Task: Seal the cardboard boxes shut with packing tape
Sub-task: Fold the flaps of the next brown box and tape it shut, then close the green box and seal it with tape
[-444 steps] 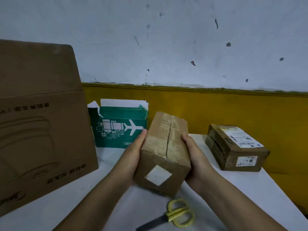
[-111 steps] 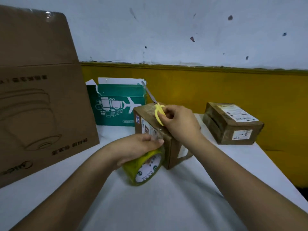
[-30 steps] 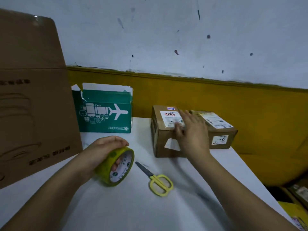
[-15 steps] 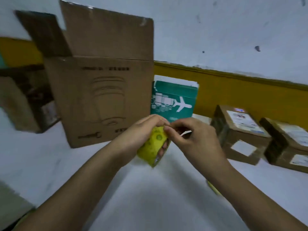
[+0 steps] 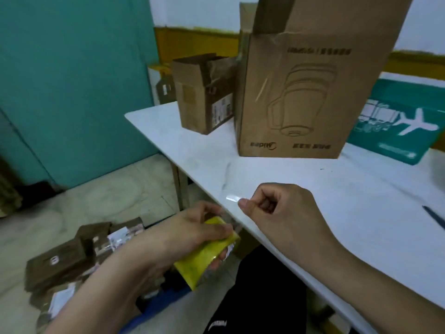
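Note:
My left hand [image 5: 192, 230] grips a yellow roll of packing tape [image 5: 207, 254] off the table's front left edge. My right hand [image 5: 279, 210] pinches the clear free end of the tape [image 5: 232, 197] between thumb and fingers, a short strip stretched up from the roll. A tall open cardboard box [image 5: 296, 92] with a printed outline stands on the white table [image 5: 361, 201] behind my hands. A smaller open brown box [image 5: 202, 92] stands to its left near the table's far corner.
A green carton with a white plane print [image 5: 397, 121] sits at the right behind the tall box. A scissors blade [image 5: 433, 218] shows at the right edge. Several brown parcels [image 5: 72, 256] lie on the floor at lower left. A teal wall [image 5: 72, 80] is on the left.
My view has swung left, off the small sealed boxes. My hands have dropped toward the table's front edge. My right hand has pulled the tape end away from the roll.

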Demonstrator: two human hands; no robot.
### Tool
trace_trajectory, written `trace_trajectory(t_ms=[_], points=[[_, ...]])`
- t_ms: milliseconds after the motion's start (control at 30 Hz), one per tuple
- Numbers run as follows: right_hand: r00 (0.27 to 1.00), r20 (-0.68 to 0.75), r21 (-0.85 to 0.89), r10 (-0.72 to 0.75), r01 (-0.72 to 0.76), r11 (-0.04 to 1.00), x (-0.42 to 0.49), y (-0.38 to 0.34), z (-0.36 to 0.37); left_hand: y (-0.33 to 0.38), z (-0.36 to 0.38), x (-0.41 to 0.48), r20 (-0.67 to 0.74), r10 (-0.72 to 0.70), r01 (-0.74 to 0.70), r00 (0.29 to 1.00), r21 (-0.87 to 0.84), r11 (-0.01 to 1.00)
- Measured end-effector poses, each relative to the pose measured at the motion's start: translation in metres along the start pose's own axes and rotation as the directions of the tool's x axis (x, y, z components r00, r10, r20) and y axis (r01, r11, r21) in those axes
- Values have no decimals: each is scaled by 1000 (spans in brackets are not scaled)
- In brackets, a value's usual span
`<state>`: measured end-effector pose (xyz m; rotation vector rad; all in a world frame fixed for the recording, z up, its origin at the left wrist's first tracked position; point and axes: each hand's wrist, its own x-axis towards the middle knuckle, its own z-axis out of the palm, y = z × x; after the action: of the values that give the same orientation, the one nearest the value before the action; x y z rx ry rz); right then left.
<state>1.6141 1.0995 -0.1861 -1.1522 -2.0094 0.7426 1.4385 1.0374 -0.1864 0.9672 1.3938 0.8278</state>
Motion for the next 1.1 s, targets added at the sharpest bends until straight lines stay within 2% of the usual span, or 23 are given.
trace_trajectory(t_ms=[100,167,233,300,367,433,500,567,633,700,733,767,833,900,933,1000,1067,1100], points=[[999,-24,-51,34,-36,998,1,16,10,-16,4,20,-47,-12,14,999,53,998],[998,-55,-175,15,-25,984,5,28,13,-22,12,37,-62,20,-17,998,57,998],[1000,-21,-308,-3,-4,951,9,37,14,-28,18,51,-18,49,-47,999,65,997],[999,46,-408,10,9,913,13,39,14,-33,16,59,62,39,-38,997,-18,999],[992,86,-575,97,-30,818,16,35,12,-38,11,64,134,64,-53,989,-87,995],[982,39,-729,184,-98,677,18,34,5,-43,5,69,164,129,-121,978,-59,991],[992,-18,-777,125,-93,622,19,39,3,-45,1,72,146,178,-184,973,26,983],[1000,-23,-760,-12,-10,650,20,46,11,-46,-2,77,119,179,-195,977,149,969],[998,-19,-727,-58,26,686,24,50,23,-36,-3,73,72,179,-193,981,350,917],[992,-72,-728,-106,20,685,30,54,20,-14,-1,63,-20,239,-176,971,619,765],[992,-97,-726,-75,-19,688,33,55,11,1,2,58,-75,296,-150,952,730,667],[991,-129,-721,-33,-71,690,35,58,-3,19,9,53,-132,359,-135,924,766,629],[980,-197,-693,1,-139,707,31,65,-39,56,33,50,-186,454,-201,872,709,676],[932,-348,-682,-101,-177,709,17,71,-89,93,75,55,-111,595,-367,796,694,619],[886,-437,-687,-158,-215,694,9,78,-116,109,99,61,-52,654,-468,754,656,592],[767,-599,-682,-229,-339,647,-8,94,-179,133,157,85,101,698,-650,709,476,592],[654,-719,-633,-236,-475,612,-26,115,-241,149,219,118,234,725,-751,648,356,557],[620,-757,-600,-205,-536,594,-35,128,-268,154,250,134,295,733,-784,613,337,521]])
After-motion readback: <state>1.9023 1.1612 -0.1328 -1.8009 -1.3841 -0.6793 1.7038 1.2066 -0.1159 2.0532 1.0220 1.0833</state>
